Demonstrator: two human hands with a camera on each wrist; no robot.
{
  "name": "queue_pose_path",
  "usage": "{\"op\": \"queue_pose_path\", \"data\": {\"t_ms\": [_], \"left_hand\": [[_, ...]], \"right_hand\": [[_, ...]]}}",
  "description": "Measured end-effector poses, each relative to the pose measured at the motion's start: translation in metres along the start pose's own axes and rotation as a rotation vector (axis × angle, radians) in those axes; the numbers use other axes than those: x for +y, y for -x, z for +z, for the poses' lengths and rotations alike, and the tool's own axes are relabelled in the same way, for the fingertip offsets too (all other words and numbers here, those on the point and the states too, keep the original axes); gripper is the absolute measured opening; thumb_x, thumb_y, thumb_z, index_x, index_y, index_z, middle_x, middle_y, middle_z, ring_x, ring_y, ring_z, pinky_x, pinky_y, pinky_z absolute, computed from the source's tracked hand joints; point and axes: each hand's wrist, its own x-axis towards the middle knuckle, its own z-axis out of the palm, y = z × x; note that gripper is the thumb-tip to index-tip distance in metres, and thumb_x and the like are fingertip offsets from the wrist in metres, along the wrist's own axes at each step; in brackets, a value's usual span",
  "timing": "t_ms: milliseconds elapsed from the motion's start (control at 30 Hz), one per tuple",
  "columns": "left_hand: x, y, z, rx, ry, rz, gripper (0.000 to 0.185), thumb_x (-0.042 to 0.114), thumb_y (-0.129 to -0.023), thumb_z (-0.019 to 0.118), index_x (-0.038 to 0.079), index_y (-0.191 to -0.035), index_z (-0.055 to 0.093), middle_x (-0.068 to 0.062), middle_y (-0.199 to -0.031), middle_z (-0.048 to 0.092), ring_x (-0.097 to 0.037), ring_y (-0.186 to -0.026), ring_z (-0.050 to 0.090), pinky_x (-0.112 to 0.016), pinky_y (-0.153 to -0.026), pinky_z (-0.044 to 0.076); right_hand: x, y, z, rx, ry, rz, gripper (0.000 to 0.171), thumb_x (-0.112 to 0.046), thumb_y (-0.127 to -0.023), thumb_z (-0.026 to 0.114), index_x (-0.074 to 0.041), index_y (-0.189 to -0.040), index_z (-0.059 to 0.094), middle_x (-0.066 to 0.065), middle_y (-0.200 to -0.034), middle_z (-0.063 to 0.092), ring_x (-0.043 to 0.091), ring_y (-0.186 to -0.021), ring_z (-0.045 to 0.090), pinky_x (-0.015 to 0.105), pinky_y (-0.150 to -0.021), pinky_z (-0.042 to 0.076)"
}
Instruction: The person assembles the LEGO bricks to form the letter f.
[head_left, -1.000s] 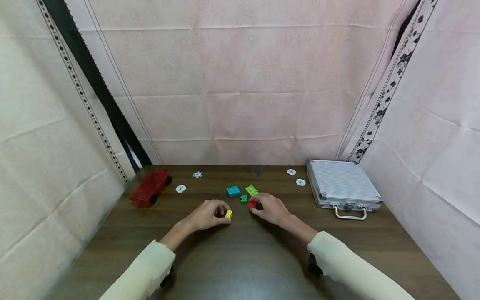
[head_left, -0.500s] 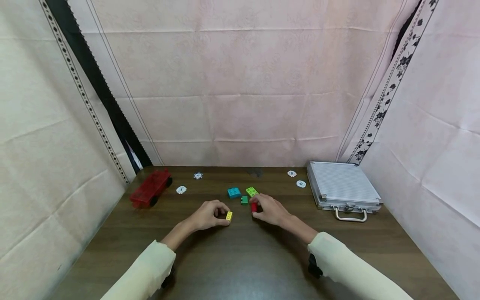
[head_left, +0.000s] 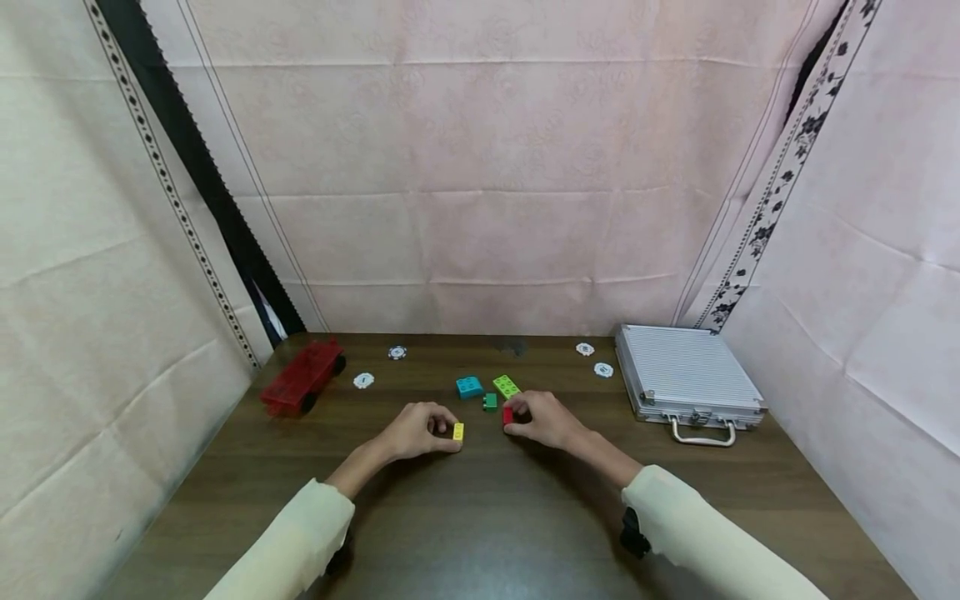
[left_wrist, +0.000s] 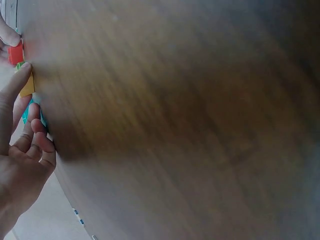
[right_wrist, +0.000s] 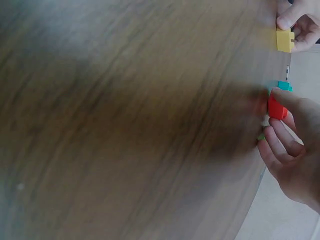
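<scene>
My left hand pinches a yellow toy brick between thumb and fingers, low at the tabletop. To its right, my right hand pinches a red toy brick the same way. A short gap parts the two held bricks. Just beyond them lie a blue brick, a small green brick and a lime green brick, the lime one close to the right fingertips. In the right wrist view the red brick sits between thumb and fingers; the left wrist view shows the yellow brick likewise.
A red toy car stands at the table's far left. A silver case with its handle toward me lies at the right. Poker chips lie flat on both sides of the brown table. Pale cloth hangs around the back and sides.
The right hand has turned the red brick slightly and shifted it a little to the right, so more of it shows. The left hand holds the yellow brick almost still.
</scene>
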Motion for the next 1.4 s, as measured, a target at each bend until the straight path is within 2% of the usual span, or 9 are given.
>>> {"op": "queue_pose_path", "data": {"t_ms": [267,533,933,1100,1400], "left_hand": [[0.001,-0.001,-0.001,-0.007,0.018,-0.017,0.028,0.031,-0.084,0.089,0.015,-0.104,0.078,0.002,-0.086,0.062,-0.012,-0.075,0.051,-0.027,-0.066,0.044],[0.002,-0.002,-0.001,-0.002,0.013,-0.011,0.028,0.03,-0.083,0.09,0.014,-0.103,0.078,0.001,-0.085,0.063,-0.012,-0.074,0.052,-0.026,-0.065,0.044],[0.001,-0.002,-0.002,-0.004,0.012,0.029,0.023,0.029,-0.082,0.091,0.017,-0.095,0.076,0.001,-0.084,0.064,-0.011,-0.073,0.052,-0.026,-0.064,0.044],[0.0,-0.003,-0.002,-0.006,0.022,0.03,0.023,0.029,-0.081,0.092,0.017,-0.092,0.075,0.001,-0.082,0.064,-0.012,-0.074,0.053,-0.026,-0.064,0.043],[-0.001,-0.003,-0.002,-0.006,0.025,0.03,0.023,0.029,-0.082,0.091,0.018,-0.096,0.077,-0.001,-0.083,0.064,-0.013,-0.075,0.053,-0.026,-0.065,0.043]], "right_hand": [[-0.02,-0.007,0.004,0.009,-0.038,-0.068,0.034,-0.024,-0.092,0.082,-0.005,-0.12,0.074,0.002,-0.101,0.076,0.015,-0.092,0.071,0.034,-0.081,0.058],[-0.039,-0.02,0.018,-0.002,0.004,-0.136,0.035,-0.027,-0.092,0.083,-0.009,-0.12,0.075,0.0,-0.103,0.074,0.013,-0.093,0.07,0.028,-0.08,0.057],[-0.059,-0.026,0.03,-0.025,0.018,-0.124,0.034,-0.033,-0.094,0.08,-0.013,-0.121,0.075,0.0,-0.111,0.071,0.008,-0.095,0.066,0.022,-0.077,0.053],[-0.062,-0.026,0.031,-0.031,0.008,-0.119,0.032,-0.028,-0.094,0.08,-0.01,-0.12,0.075,0.003,-0.108,0.072,0.012,-0.095,0.067,0.021,-0.076,0.053],[-0.061,-0.028,0.032,-0.052,-0.011,-0.117,0.031,-0.027,-0.093,0.082,-0.01,-0.118,0.076,0.002,-0.103,0.076,0.013,-0.093,0.071,0.02,-0.075,0.054]]}}
